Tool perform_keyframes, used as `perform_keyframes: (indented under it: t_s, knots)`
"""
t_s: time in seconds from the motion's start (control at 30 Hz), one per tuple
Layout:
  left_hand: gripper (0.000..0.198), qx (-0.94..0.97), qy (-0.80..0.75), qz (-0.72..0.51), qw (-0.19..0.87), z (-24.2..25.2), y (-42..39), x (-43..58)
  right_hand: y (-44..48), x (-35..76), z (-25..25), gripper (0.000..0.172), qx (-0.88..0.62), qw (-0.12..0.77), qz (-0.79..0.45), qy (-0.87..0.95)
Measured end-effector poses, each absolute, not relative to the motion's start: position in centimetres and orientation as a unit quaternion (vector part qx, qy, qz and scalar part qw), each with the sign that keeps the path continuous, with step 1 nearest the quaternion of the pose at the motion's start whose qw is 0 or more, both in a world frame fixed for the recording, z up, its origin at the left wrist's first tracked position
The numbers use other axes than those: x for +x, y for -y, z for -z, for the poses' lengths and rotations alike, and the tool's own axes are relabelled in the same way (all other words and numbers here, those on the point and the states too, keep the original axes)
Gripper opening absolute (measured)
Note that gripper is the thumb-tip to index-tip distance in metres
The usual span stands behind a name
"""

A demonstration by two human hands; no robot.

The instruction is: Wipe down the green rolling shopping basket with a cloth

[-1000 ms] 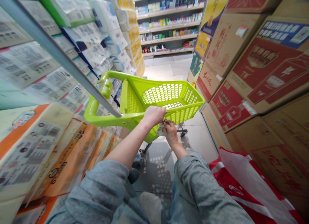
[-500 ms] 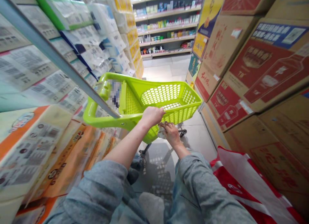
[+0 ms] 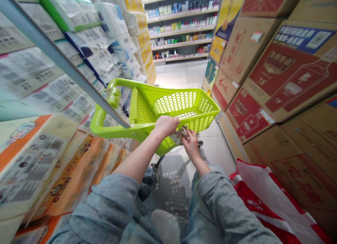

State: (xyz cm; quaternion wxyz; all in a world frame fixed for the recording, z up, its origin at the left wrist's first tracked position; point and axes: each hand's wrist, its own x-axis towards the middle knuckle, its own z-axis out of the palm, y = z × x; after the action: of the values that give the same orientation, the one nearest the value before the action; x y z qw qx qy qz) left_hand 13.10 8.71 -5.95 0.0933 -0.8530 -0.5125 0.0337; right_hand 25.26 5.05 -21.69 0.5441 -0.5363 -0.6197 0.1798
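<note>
A lime green shopping trolley [image 3: 200,100] stands in a narrow aisle in front of me. My left hand [image 3: 166,126] is closed, its fingers curled at the trolley's near rim. My right hand [image 3: 190,140] is just to the right of it, fingers pinched on a small crumpled thing [image 3: 183,131] that I cannot make out. Both hands meet over that small thing. Grey sleeves cover my upper arms. Nothing shows through the basket's mesh.
Shelves of wrapped tissue packs [image 3: 42,156] line the left side. Stacked cardboard boxes [image 3: 286,75] form a wall on the right, with a red and white bag [image 3: 265,198] at their foot. A tiled floor [image 3: 181,74] leads to far shelves [image 3: 181,26] of bottles.
My right hand has risen a little and turned, lifting the small thing toward the left hand. The trolley and my left hand have hardly moved.
</note>
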Motion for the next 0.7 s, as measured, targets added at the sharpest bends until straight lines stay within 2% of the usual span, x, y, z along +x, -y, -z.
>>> perform_keyframes:
  t_s: [0.17, 0.43, 0.57, 0.7]
  knots:
    - [0.038, -0.851, 0.518, -0.029, 0.084, 5.7, -8.6, 13.6, -4.7, 22.9, 20.9, 0.044, -0.487, 0.497, -0.136, 0.705]
    - [0.039, -0.849, 0.522, -0.027, 0.075, 5.6, -8.2, 13.4, -6.4, 25.7, 20.3, 0.026, -0.509, 0.368, -0.019, 0.778]
    - [0.039, -0.856, 0.510, -0.031, 0.081, 5.6, -8.1, 13.2, -6.5, 27.4, 20.9, 0.024, -0.481, 0.387, -0.014, 0.786]
    - [0.035, -0.861, 0.501, -0.044, 0.078, 5.5, -8.3, 12.5, -6.2, 29.9, 23.0, 0.026, -0.568, 0.433, -0.051, 0.698]
